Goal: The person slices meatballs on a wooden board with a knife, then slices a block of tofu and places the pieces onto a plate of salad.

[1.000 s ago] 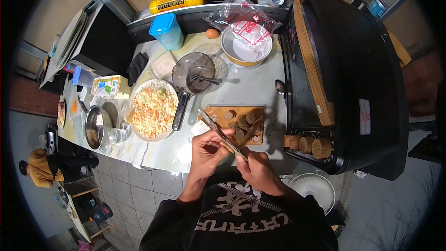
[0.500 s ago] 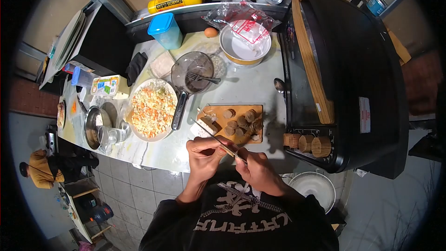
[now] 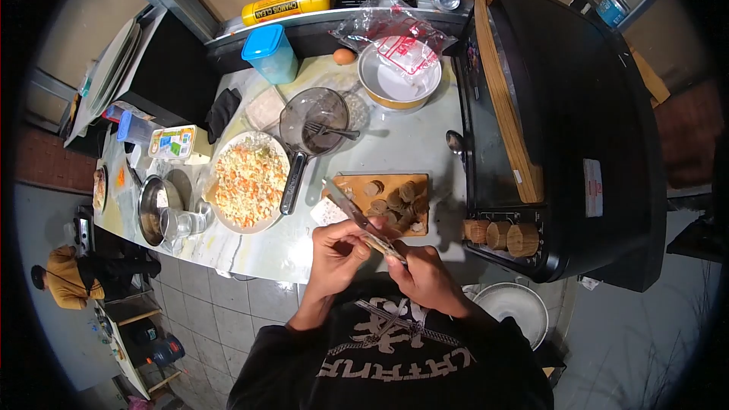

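Note:
My right hand [image 3: 418,273] is closed round the handle end of a knife [image 3: 351,209], whose blade points up and left over the front of the wooden cutting board [image 3: 364,182]. Beside it, my left hand [image 3: 334,254] pinches a small piece against the blade near the handle; the piece is mostly hidden by the fingers. Several brown round slices [image 3: 406,191] lie on the board. White paper [image 3: 328,212] sits at the board's left edge. Further left are a plate of rice with orange bits [image 3: 249,182] and a strainer-like pan [image 3: 314,118] with a fork [image 3: 332,130] in it.
A black oven [image 3: 592,129] stands at the right, a spoon [image 3: 456,143] beside it. Behind are a pot [image 3: 400,95] under a plastic bag, an egg [image 3: 344,56] and a blue-lidded container [image 3: 271,53]. A person [image 3: 68,277] is at the far left.
The knife has rolled so that more of its flat blade shows. My left hand has shifted slightly right and its fingers have changed position.

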Available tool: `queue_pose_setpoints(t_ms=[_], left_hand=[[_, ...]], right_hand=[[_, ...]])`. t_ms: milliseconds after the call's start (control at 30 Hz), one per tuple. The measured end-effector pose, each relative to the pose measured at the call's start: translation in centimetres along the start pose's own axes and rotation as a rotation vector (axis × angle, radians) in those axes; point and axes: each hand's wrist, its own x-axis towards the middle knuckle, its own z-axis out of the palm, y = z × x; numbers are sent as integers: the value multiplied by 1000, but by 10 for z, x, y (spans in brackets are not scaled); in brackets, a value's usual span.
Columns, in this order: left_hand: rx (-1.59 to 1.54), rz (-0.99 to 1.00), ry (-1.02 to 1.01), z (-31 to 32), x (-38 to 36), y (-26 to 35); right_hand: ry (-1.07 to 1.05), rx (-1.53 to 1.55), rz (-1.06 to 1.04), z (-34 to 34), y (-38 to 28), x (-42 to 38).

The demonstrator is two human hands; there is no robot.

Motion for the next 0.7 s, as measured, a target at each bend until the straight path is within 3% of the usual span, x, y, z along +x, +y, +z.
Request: queue_pose_setpoints(t_ms=[200,267,400,700], left_hand=[[-230,18,211,10,-14,-13],[44,45,180,5,-11,-5],[114,121,117,0,2,17],[216,45,-15,-9,14,34]], right_hand=[[68,17,-42,4,2,0],[50,18,-49,3,0,0],[-3,3,-21,3,1,-1],[-29,-40,-12,-4,-7,2]])
